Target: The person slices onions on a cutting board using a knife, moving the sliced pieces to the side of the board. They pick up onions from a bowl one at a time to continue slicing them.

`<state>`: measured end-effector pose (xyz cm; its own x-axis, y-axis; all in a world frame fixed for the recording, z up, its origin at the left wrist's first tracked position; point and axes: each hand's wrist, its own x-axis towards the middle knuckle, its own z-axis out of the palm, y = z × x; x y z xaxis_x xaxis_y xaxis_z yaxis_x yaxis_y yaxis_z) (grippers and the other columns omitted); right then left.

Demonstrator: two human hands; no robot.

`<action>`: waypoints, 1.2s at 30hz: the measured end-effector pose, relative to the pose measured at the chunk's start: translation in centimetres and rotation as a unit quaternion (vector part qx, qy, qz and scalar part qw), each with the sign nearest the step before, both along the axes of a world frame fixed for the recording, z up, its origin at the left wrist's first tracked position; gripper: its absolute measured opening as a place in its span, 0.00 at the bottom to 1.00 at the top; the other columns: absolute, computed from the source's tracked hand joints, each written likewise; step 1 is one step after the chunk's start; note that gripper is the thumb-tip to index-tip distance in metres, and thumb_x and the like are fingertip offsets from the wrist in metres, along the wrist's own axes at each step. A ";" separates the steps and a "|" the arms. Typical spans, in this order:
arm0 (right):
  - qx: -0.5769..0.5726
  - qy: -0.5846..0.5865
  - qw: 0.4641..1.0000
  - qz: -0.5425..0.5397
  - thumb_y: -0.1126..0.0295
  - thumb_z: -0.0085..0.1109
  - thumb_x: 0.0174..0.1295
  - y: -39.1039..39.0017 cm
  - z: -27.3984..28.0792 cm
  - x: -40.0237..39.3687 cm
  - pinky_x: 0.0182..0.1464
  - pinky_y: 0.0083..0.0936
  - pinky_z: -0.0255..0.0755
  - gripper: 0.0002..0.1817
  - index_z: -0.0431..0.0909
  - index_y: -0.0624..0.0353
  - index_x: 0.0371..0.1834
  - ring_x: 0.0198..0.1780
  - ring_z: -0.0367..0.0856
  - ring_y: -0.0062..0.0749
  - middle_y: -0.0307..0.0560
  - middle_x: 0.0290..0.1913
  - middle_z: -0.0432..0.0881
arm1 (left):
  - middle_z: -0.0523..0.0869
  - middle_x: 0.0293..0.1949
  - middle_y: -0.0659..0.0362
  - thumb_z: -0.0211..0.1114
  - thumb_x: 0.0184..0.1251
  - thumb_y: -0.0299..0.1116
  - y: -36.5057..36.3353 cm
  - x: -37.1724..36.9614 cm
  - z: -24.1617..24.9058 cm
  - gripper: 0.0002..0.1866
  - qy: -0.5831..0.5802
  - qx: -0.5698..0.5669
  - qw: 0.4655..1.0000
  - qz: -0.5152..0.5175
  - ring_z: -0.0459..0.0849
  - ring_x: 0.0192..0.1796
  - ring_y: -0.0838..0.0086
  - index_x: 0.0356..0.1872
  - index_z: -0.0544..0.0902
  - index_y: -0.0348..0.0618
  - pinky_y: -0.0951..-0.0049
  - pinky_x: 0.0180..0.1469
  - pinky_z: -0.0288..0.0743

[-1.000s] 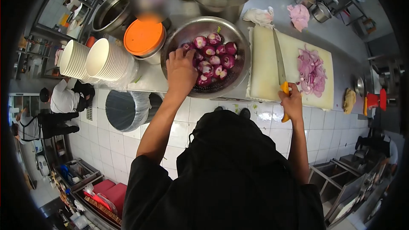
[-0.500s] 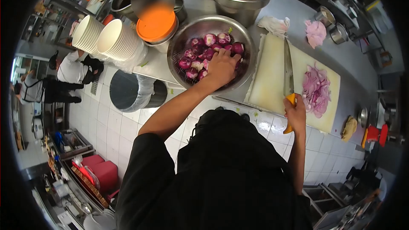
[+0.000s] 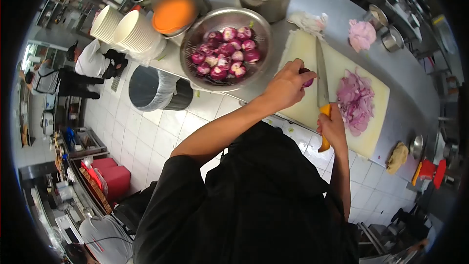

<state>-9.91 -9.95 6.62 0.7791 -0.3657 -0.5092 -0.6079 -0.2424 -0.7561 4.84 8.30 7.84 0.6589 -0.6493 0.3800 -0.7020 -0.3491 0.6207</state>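
Observation:
My left hand (image 3: 289, 84) is closed around a red onion (image 3: 308, 79), largely covered by the fingers, over the left part of the cutting board (image 3: 299, 51). In my right hand (image 3: 333, 126) is the yellow handle of a knife (image 3: 322, 76), its long blade pointing away from me across the board. Sliced red onion (image 3: 355, 100) lies in a heap to the right of the blade. Left of the board, a steel colander (image 3: 188, 71) holds several peeled red onions (image 3: 227, 49).
A steel pot with yellow liquid (image 3: 264, 1) stands behind the colander. Stacked white tubs (image 3: 134, 32) and an orange lid (image 3: 173, 14) are at the left, above a lined bin (image 3: 141, 88). Cloths (image 3: 361, 35) lie on the counter. Other people (image 3: 93, 58) stand at far left.
My left hand has come out of the colander with a red onion and moved right, over the board near the blade. My right hand still grips the knife.

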 end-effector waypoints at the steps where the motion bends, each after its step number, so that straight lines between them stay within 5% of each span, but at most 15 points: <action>1: -0.022 -0.011 1.000 0.005 0.71 0.54 0.69 -0.1 0.1 -0.1 0.32 0.39 0.79 0.22 0.68 0.62 0.65 0.34 0.86 0.44 0.56 0.37 0.83 | 0.79 0.51 0.51 0.70 0.50 0.18 -1.1 0.2 -2.0 0.27 -0.018 0.012 1.000 -0.006 0.83 0.54 0.50 0.55 0.89 0.49 0.59 0.60 0.80; 5: -0.238 -0.141 0.960 0.035 0.67 0.56 0.70 -1.8 -2.6 -1.5 0.42 0.53 0.77 0.17 0.69 0.62 0.57 0.41 0.85 0.66 0.69 0.40 0.83 | 0.83 0.58 0.50 0.65 0.50 0.13 -4.0 1.6 -6.5 0.31 -0.030 -0.012 0.997 -0.073 0.84 0.60 0.51 0.58 0.88 0.48 0.60 0.62 0.81; 8: -0.191 -0.102 0.976 -0.002 0.63 0.58 0.72 -0.7 1.5 -0.9 0.47 0.59 0.73 0.16 0.69 0.63 0.52 0.45 0.82 0.75 0.73 0.41 0.83 | 0.84 0.63 0.49 0.65 0.52 0.13 -3.8 1.1 -5.4 0.31 0.053 -0.036 0.995 -0.074 0.84 0.64 0.53 0.61 0.86 0.46 0.61 0.63 0.81; 12: -0.194 -0.135 0.972 0.008 0.62 0.57 0.75 0.1 2.7 -0.2 0.46 0.59 0.73 0.17 0.68 0.65 0.51 0.44 0.83 0.73 0.72 0.38 0.84 | 0.82 0.67 0.48 0.68 0.53 0.16 -3.2 0.3 -5.4 0.32 0.103 -0.062 0.993 -0.005 0.82 0.68 0.54 0.63 0.84 0.46 0.62 0.64 0.81; 13: -0.185 -0.126 0.975 0.013 0.61 0.57 0.75 0.2 3.2 0.1 0.46 0.59 0.73 0.17 0.68 0.65 0.51 0.44 0.83 0.73 0.72 0.38 0.84 | 0.84 0.64 0.50 0.73 0.54 0.20 -3.0 0.2 -5.6 0.29 0.042 -0.069 0.997 0.011 0.85 0.64 0.56 0.61 0.85 0.45 0.64 0.60 0.83; 19: -0.198 -0.126 0.972 0.021 0.61 0.55 0.76 0.4 2.5 0.4 0.46 0.59 0.73 0.17 0.67 0.66 0.50 0.41 0.83 0.73 0.70 0.33 0.83 | 0.86 0.53 0.54 0.76 0.62 0.27 -3.8 -0.3 -6.2 0.19 0.092 -0.136 0.985 0.043 0.88 0.52 0.64 0.54 0.87 0.42 0.68 0.51 0.84; 25: -0.182 -0.078 0.979 0.037 0.61 0.55 0.77 1.0 3.2 0.9 0.45 0.59 0.74 0.17 0.66 0.65 0.50 0.41 0.84 0.72 0.68 0.33 0.84 | 0.86 0.49 0.52 0.74 0.61 0.26 -4.6 0.3 -6.4 0.12 0.126 -0.128 0.983 0.034 0.86 0.49 0.60 0.46 0.88 0.37 0.65 0.49 0.83; 36: -0.224 -0.005 0.967 0.119 0.65 0.52 0.77 1.6 4.2 2.8 0.46 0.58 0.77 0.15 0.65 0.69 0.48 0.40 0.86 0.72 0.72 0.32 0.84 | 0.87 0.49 0.53 0.75 0.62 0.24 -5.0 0.0 -7.0 0.13 0.124 -0.158 0.979 0.045 0.90 0.43 0.66 0.47 0.88 0.34 0.68 0.49 0.84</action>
